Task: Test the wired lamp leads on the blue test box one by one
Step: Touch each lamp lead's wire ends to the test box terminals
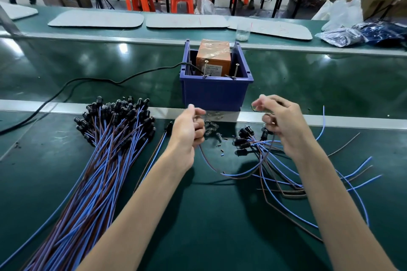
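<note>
Blue-brown lead [231,175] held just short of the blue test box [215,92].
My left hand [189,132] and right hand [284,125] pinch it; ends onto the box's pins [205,70] next, I reckon.

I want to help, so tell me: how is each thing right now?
Left hand: grips a lead.
Right hand: grips a lamp.
Box: upright, open on top.
Bundle: piled, lying flat.
Bunch: loose, spread out.
Cup: upright.
</note>
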